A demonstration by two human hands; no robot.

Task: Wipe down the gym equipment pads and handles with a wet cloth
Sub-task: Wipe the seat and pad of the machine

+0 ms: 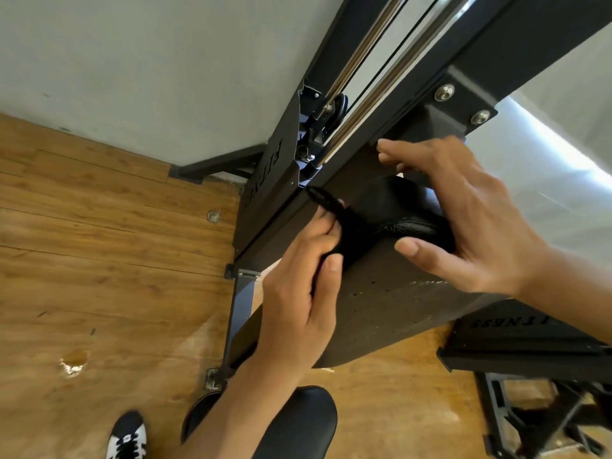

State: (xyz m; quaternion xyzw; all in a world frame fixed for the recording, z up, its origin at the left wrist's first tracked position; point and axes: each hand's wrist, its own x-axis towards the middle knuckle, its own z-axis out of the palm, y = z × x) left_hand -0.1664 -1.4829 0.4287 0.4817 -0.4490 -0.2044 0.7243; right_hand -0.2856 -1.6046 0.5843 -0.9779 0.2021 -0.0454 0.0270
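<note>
A black cloth [374, 213] lies bunched on top of the dark metal shroud [390, 293] of a cable weight machine. My left hand [304, 293] pinches the cloth's near end between thumb and curled fingers; a strip of it pokes out above my knuckles. My right hand [470, 210] reaches over the cloth's far end. Its thumb lies against the shroud's side below the bunch and its fingers stretch toward the machine's upright. A black padded seat [298, 422] shows below my left forearm.
Chrome guide rods and cables [371, 94] run up the black frame [496, 54]. A pulley [334, 111] sits at their base. Wooden flooring [99, 260] spreads left, a grey wall [149, 61] behind. My shoe [127, 437] is at the bottom left; more black frame parts [530, 342] lie right.
</note>
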